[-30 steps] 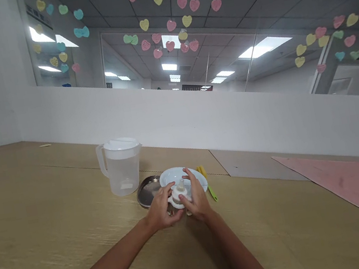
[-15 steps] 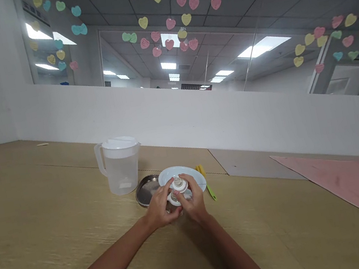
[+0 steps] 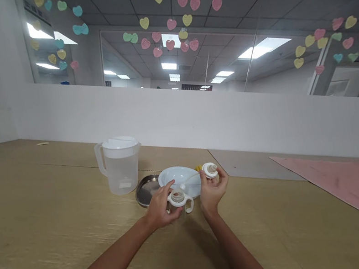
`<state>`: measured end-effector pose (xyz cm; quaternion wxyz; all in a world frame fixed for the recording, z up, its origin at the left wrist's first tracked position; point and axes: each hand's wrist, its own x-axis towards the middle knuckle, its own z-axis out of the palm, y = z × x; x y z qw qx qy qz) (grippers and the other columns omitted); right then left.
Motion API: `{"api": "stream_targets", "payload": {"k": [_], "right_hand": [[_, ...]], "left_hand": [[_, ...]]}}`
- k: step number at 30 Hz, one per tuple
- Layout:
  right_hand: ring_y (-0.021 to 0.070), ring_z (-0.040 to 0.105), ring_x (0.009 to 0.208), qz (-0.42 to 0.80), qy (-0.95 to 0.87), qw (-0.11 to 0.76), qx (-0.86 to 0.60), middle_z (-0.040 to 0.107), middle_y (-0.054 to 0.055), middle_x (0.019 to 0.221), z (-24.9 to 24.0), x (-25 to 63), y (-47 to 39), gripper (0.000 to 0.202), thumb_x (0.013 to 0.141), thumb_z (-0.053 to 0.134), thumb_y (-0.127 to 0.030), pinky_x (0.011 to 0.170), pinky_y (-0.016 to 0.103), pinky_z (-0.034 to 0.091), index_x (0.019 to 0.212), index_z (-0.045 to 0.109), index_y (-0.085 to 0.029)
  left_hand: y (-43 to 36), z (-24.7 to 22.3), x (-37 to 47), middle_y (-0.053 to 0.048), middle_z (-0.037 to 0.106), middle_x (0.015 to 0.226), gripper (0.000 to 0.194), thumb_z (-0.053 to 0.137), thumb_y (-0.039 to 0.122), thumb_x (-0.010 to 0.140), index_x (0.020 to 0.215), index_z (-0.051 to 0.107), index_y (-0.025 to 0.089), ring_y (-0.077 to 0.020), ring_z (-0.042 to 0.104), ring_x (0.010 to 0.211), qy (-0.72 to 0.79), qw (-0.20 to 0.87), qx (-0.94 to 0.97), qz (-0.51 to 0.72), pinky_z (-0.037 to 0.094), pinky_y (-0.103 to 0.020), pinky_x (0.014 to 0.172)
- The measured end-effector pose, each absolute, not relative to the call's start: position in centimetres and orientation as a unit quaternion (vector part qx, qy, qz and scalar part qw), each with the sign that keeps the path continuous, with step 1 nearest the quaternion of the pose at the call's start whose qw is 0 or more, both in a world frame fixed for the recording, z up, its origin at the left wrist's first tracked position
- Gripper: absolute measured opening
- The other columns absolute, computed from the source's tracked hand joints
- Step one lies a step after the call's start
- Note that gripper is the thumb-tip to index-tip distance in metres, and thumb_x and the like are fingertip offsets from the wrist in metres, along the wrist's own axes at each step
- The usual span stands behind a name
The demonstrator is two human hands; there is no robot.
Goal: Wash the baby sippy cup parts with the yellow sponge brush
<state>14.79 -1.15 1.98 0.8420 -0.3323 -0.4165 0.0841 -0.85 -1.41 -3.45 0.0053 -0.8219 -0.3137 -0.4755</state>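
My left hand (image 3: 159,209) is closed around a clear baby bottle (image 3: 178,199) with a white ring and side handles. Its mouth faces up, uncovered, and a handle sticks out to the right. Up and to the right, my right hand (image 3: 212,194) grips the white bottle top (image 3: 210,170) with its clear nipple. A thin straw (image 3: 191,178) runs leftward from that top to a small white end piece, just above the bottle's mouth. Behind both hands lies a pale blue-white bowl (image 3: 175,173), partly covered by them.
A lidded translucent pitcher (image 3: 122,172) with liquid stands at the back left. Beside the bowl sits a round metal dish (image 3: 146,190). Part of a yellow brush (image 3: 198,168) peeks out behind my right hand. A pink sheet (image 3: 355,187) lies at the right, below the wall.
The top has come off the bottle: my right hand has lifted it up and to the right, bringing the straw into view. My left hand stays in place with the bottle.
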Motion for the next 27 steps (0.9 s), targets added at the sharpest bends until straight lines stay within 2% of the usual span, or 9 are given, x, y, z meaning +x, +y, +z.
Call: {"api": "stream_targets", "payload": {"k": [6, 13, 17, 22, 27], "right_hand": [[0.0188, 0.059, 0.096, 0.096, -0.435, 0.827, -0.343, 0.052, 0.011, 0.106, 1.7, 15.4, -0.4, 0.044, 0.076, 0.059, -0.037, 0.082, 0.034, 0.051, 0.109, 0.035, -0.019], [0.0185, 0.062, 0.089, 0.16, -0.391, 0.826, -0.374, 0.056, 0.01, 0.103, 1.0, 16.0, 0.4, 0.05, 0.064, 0.068, -0.036, 0.077, 0.033, 0.052, 0.101, 0.04, -0.019], [0.0189, 0.063, 0.086, 0.18, -0.394, 0.812, -0.391, 0.057, 0.01, 0.101, 1.0, 15.8, 0.3, 0.052, 0.061, 0.069, -0.036, 0.075, 0.033, 0.052, 0.099, 0.039, -0.019], [0.0185, 0.062, 0.082, 0.19, -0.438, 0.766, -0.431, 0.057, 0.01, 0.099, 0.5, 15.8, 0.5, 0.05, 0.06, 0.069, -0.035, 0.071, 0.031, 0.05, 0.097, 0.041, -0.018], [0.018, 0.057, 0.08, 0.127, -0.495, 0.695, -0.505, 0.055, 0.005, 0.092, -0.5, 16.3, 1.0, 0.039, 0.06, 0.063, -0.029, 0.074, 0.031, 0.046, 0.092, 0.044, -0.019]], "left_hand": [[-1.4, -3.5, -0.9, -0.01, 0.06, 0.098, 0.073, 0.058, 0.037, 0.071, 0.133, 0.029, 0.014, -0.025, 0.057, 0.092, -0.306, 0.014, -0.821, -0.482, 0.045, -0.039, 0.083], [-1.4, -3.5, -0.9, -0.011, 0.058, 0.101, 0.071, 0.059, 0.034, 0.07, 0.132, 0.029, 0.015, -0.0245, 0.057, 0.091, -0.308, 0.012, -0.822, -0.479, 0.046, -0.038, 0.082], [-1.4, -3.5, -0.9, -0.011, 0.058, 0.102, 0.069, 0.058, 0.034, 0.071, 0.131, 0.029, 0.015, -0.0243, 0.056, 0.092, -0.304, 0.016, -0.823, -0.48, 0.045, -0.038, 0.083], [-1.4, -3.5, -0.9, -0.012, 0.058, 0.107, 0.067, 0.057, 0.037, 0.073, 0.131, 0.03, 0.015, -0.0242, 0.057, 0.094, -0.301, 0.01, -0.826, -0.476, 0.046, -0.038, 0.083], [-1.4, -3.4, -1.0, -0.012, 0.056, 0.112, 0.066, 0.057, 0.037, 0.073, 0.13, 0.031, 0.016, -0.024, 0.056, 0.095, -0.304, 0.009, -0.83, -0.467, 0.045, -0.039, 0.085]]}}
